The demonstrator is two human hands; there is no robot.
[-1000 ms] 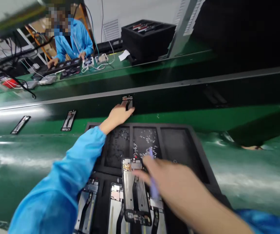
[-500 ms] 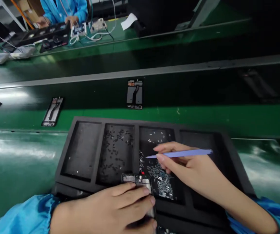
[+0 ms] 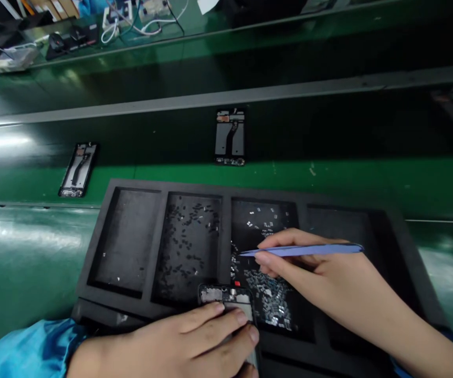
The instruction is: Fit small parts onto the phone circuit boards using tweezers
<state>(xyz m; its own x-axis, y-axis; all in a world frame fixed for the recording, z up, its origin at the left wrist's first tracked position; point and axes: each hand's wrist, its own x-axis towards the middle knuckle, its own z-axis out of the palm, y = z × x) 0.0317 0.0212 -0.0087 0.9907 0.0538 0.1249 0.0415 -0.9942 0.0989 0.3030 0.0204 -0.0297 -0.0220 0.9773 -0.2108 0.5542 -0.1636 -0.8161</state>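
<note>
My left hand (image 3: 179,341) lies over a phone frame (image 3: 226,294), its fingers wrapped across the frame's face. Only the upper end of that frame shows, with a small red piece (image 3: 237,283) just beyond its edge. Between the thumb and fingers of my right hand (image 3: 308,268) is a pair of blue-purple tweezers (image 3: 313,250). Their tips point left over the third compartment of a black tray (image 3: 226,236), above small shiny metal pieces (image 3: 275,302). Whether the tips grip anything is too small to tell.
Small dark pieces (image 3: 182,241) are scattered in the tray's second compartment. Beyond the tray, a phone screen assembly (image 3: 230,137) and another assembly (image 3: 78,169) lie on the green surface. Cables and a white power strip (image 3: 118,16) sit on the far bench.
The view has tilted down and come closer, so the co-worker's hands have left the picture. Both my hands keep nearly the same places over the tray, still holding the frame and tweezers.
</note>
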